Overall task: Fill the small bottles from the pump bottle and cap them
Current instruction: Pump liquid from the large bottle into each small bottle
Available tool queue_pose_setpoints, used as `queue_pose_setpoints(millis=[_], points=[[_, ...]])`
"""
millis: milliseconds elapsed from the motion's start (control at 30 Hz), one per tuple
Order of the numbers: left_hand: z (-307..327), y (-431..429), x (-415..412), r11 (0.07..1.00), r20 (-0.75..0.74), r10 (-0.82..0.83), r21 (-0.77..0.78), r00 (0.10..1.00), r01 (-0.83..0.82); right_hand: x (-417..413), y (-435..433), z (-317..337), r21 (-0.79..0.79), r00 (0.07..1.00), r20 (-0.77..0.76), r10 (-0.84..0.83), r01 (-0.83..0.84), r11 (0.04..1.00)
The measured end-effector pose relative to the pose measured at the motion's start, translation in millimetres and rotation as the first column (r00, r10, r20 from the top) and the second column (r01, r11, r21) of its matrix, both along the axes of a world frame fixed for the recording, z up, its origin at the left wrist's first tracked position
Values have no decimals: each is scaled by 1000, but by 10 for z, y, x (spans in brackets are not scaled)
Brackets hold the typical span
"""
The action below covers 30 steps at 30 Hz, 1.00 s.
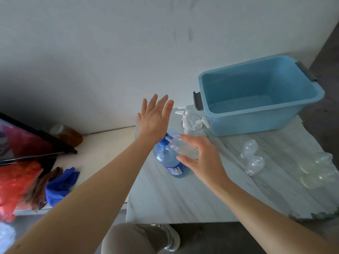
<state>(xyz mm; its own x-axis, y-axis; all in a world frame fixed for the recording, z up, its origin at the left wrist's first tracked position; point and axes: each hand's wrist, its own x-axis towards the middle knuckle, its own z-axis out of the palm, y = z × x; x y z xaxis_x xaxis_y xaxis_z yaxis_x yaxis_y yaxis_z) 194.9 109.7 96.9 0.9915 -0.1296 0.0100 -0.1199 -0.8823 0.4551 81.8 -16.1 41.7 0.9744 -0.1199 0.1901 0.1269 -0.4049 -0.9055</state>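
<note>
Blue liquid fills the pump bottle (167, 158), which stands upright near the left edge of the pale marbled table (183, 198), close enough for the person to reach with both arms.

The right hand (200, 156) wraps its fingers and thumb round a clear small bottle (181, 146). It holds the bottle tilted on its side so the open mouth meets the pump's spout. That tilt looks deliberate, to catch each squirt at the nozzle. How much has gone in cannot be told.

The left hand (156, 118) is spread flat with straight fingers and grips nothing. Its heel hovers over the pump head, probably so the palm can press the plunger down. Whether it touches the plunger is hidden by the wrist.

To the right, well apart from the pump, more clear bottles (252, 156) lie on their sides, seemingly waiting their turn. A blurred group (315, 171) sits at the table's far edge. White spray tops (189, 120) stand just beside a light blue tub (256, 121), likely kept near for capping. No capping has begun on the bottle in hand.
</note>
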Motion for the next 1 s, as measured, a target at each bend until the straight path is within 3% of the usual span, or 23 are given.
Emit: queue_pose_setpoints(millis=[300, 1000], points=[[-184, 10, 24, 999, -11, 26, -28, 1000, -27, 47, 13, -198, 76, 1000, -20, -13, 14, 997], [-39, 43, 89, 998, -8, 14, -54, 1000, -15, 7, 26, 2, 32, 999, 33, -22, 21, 999]])
